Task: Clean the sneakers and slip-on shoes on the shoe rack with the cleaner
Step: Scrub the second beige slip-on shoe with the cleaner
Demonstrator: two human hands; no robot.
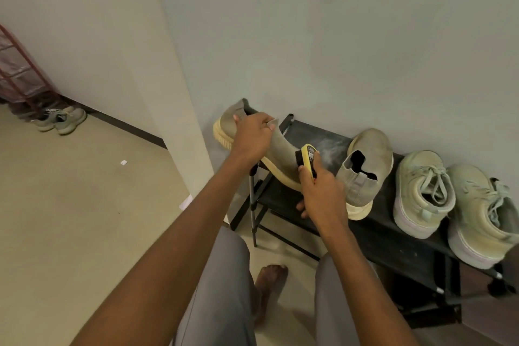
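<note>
Left hand point(254, 135) grasps slip-on shoe point(280, 154), seemingly toe-down toward right hand point(323, 191) clutching cleaner point(309, 159).

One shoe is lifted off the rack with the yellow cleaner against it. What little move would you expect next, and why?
Probably a short stroke of the cleaner along the shoe's side. The left hand grips the slip-on shoe by its opening, holding it above the rack, while the right hand presses the cleaner's dark pad onto the fabric near the sole, so rubbing seems the natural next step.

A red rack point(19, 70) stands far left, grey sneakers point(60, 119) beside it.
</note>
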